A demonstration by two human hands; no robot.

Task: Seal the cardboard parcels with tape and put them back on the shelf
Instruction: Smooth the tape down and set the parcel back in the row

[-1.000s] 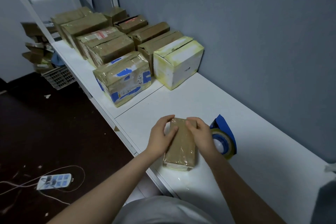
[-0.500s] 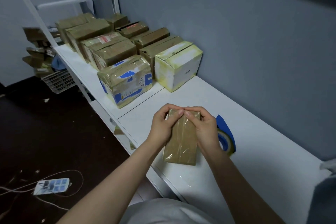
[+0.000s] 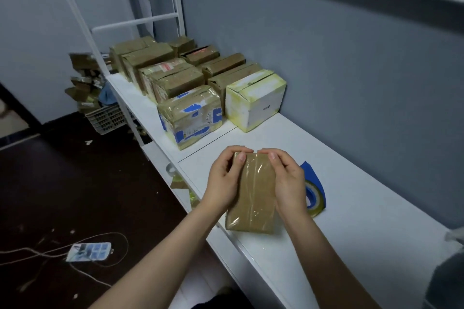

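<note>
At shelf [image 3: 351, 183] front edge: small parcel [image 3: 253, 198] gripped by both hands, L hand [image 3: 222, 183] and R hand [image 3: 288, 184] curled round its sides, thumbs at far end, prob. pressing tape flat. Tape roll [image 3: 313, 199] just beside R hand, for reach.

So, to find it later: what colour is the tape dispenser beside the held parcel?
The plastic tape dispenser is blue, seen best in the head view.

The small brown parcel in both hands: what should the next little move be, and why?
Probably carry the small parcel over beside the white box. Clear tape already runs along its top, the left hand and right hand both grip it, and the tape dispenser lies set aside on the shelf.
</note>
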